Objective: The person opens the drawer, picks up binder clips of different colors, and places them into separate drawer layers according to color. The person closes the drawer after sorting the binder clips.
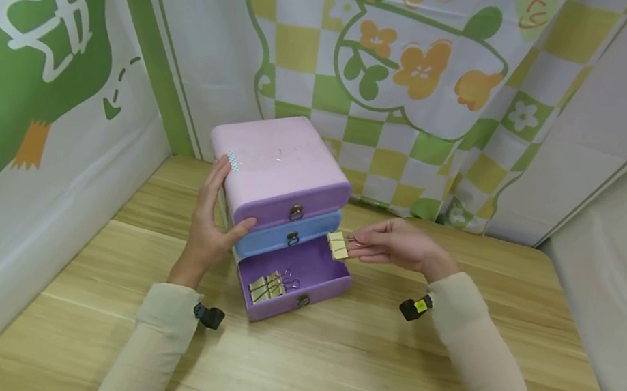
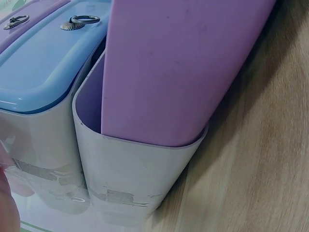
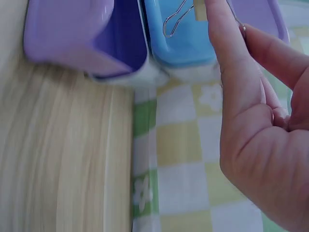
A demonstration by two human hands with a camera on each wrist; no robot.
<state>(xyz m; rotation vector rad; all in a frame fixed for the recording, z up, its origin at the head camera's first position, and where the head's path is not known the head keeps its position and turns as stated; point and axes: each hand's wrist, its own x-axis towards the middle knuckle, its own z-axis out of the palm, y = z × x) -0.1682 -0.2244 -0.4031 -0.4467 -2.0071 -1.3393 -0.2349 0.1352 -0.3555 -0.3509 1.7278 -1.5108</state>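
A small drawer cabinet (image 1: 286,149) with a pink top stands on the table. My left hand (image 1: 208,226) rests against its left side, fingers extended along the side and thumb on the front edge. The bottom purple drawer (image 1: 329,288) is pulled out, and gold binder clips (image 1: 267,288) lie in its left end. My right hand (image 1: 398,244) pinches another gold binder clip (image 1: 337,246) by its wire handles, over the drawer's right end. In the right wrist view, that clip's wire handle (image 3: 169,26) shows before the blue drawer; the rest is mostly hidden by the fingers.
Above the open drawer sit a blue drawer (image 1: 262,239) and a purple top drawer (image 1: 318,207), both closed, with metal ring pulls. The wooden table (image 1: 319,383) extends around the cabinet. A printed curtain (image 1: 370,156) hangs right behind it.
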